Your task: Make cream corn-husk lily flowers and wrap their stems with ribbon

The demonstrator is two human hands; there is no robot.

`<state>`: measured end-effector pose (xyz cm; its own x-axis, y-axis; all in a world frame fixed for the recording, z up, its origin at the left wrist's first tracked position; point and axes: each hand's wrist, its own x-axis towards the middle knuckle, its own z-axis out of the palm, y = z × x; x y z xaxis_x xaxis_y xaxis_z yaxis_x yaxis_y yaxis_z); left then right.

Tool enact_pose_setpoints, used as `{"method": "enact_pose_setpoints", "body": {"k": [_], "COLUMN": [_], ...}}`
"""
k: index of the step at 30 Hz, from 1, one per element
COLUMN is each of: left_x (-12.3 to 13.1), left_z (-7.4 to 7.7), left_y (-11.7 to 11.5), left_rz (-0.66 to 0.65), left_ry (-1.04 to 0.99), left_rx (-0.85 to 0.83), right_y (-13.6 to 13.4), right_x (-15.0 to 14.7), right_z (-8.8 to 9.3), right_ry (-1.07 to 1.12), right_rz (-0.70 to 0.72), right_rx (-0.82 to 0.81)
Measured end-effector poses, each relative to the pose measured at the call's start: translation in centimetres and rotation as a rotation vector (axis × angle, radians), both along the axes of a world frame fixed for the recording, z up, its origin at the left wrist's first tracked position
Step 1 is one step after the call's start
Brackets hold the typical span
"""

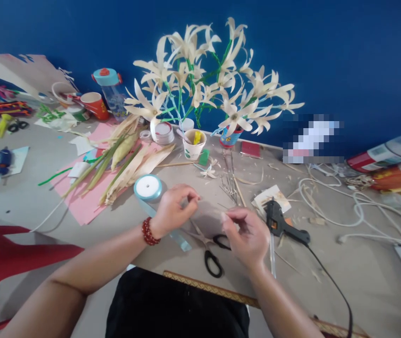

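Between and below the left hand [177, 209] and right hand [247, 234], both finger-curled, lie scissors [206, 241]; whether either hand grips anything is unclear.

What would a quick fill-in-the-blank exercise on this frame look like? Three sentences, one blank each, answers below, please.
1. The bracelet circles the person's ____ wrist.
2. Near the right hand, the scissors have ____ handles.
3. The wall behind the pale flowers is ____.

Missing words: left; black; blue.
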<state>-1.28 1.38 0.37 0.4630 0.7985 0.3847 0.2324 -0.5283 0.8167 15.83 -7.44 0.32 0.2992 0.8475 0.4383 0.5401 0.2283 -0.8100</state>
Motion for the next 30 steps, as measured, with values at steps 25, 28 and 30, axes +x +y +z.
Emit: {"method": "enact_pose_setpoints", "body": {"k": [25, 28, 30], "left_x": [0.9, 1.1, 1.1], "left_z": [1.0, 0.9, 0.4], "left_y": [-1.7, -1.9, -1.9], "left_rz": [-0.278, -0.261, -0.254], "left_ry": [-0.128, -0.113, -0.125], "left_rx": [-0.3, -0.303, -0.315], "right_y": [0.0, 0.0, -0.1], "right_x": [-0.8, -1.2, -1.1], "right_z": [-0.4, -0.5, -0.5], "right_ry": [0.045, 0.035, 0.02], "right_rz": [0.034, 0.072, 0.079], "right_rx": [0.021, 0.04, 0.055]}}
